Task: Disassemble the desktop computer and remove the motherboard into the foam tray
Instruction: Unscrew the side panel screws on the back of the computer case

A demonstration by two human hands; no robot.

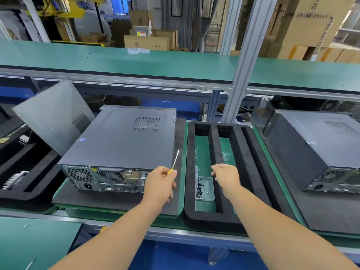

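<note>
A dark grey desktop computer point(120, 137) lies on its side on a black foam mat point(116, 201), its rear ports facing me and its side panel on. My left hand point(159, 184) is at the case's near right corner, closed on a small yellow-handled screwdriver point(174, 162) whose shaft points up and away. To the right lies the black foam tray point(247, 152) with long slots. My right hand point(226, 176) hovers over the tray's middle rib, fingers pinched together; I cannot tell whether they hold anything.
A small clear box of dark screws point(204, 189) sits in the tray's left slot. A loose grey side panel point(52, 115) leans at the left. A second computer point(319, 149) lies at the right. An aluminium post point(241, 75) and a green shelf point(116, 61) rise behind.
</note>
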